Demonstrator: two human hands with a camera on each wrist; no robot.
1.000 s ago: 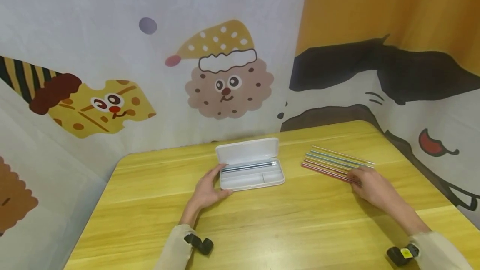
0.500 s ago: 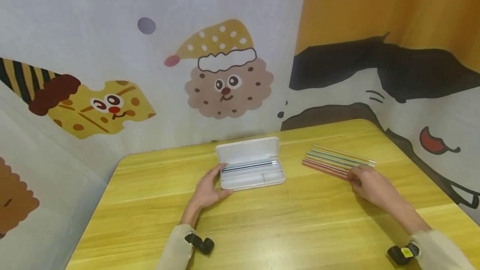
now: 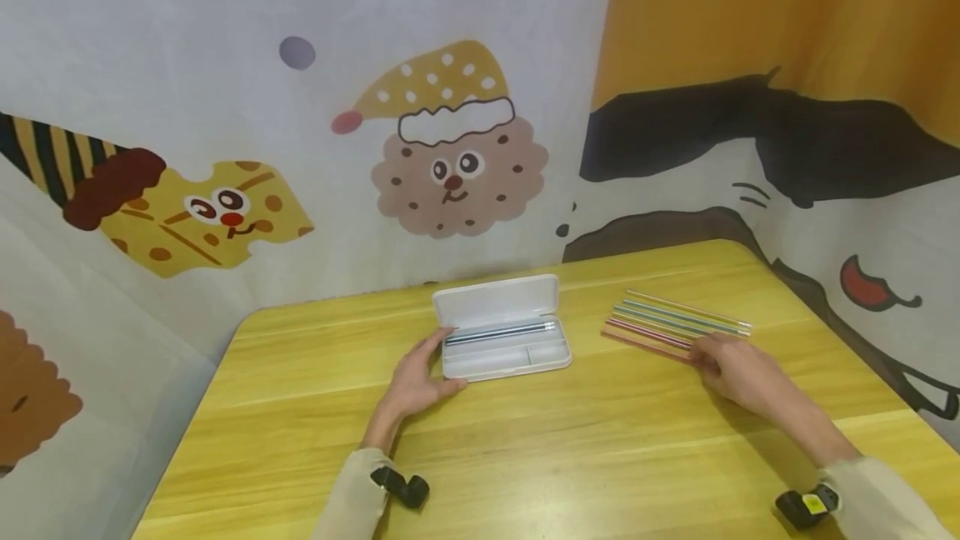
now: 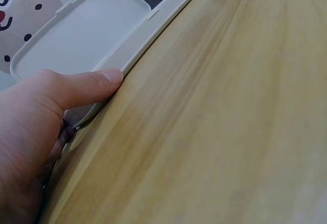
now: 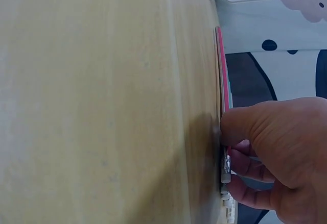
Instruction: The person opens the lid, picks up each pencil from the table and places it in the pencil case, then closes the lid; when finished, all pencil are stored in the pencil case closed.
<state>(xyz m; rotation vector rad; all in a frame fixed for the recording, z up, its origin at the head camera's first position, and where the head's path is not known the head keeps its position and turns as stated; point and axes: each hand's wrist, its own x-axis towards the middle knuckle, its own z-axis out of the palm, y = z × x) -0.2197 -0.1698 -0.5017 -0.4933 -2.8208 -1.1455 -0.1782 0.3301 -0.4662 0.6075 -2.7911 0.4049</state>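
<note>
In the head view, the work looks partly done, as I judge. The white pencil case (image 3: 510, 372) stands open on the bench (image 3: 525, 457), and a few dark, striped pencils (image 3: 498, 333) lie side by side in its long rear compartment. The front compartments show no pencil. More pencils remain outside, on the right part of the bench: a reddish pencil (image 3: 645, 347) nearest to the person, then dark red, bluish and golden ones, the coloured pencils (image 3: 675, 314), almost parallel. The left hand (image 3: 414, 377) holds the left end of the case, with the thumb at the front and a finger at the back corner. The right hand (image 3: 742, 369) pinches the reddish pencil near its end; this one is not yet in the case.

In the left wrist view, the thumb lies along the front wall of the case. The material seems smooth and matte, with rounded corners, and the lid (image 4: 87, 32) leans back. The bench has a wood-like grain.

In the right wrist view, thumb and fingers are closed around the slim pencil, its colour pinkish here. Below them one sees a shiny metal band and a pale eraser. Whether the pencil touches the bench, I cannot tell.
</note>
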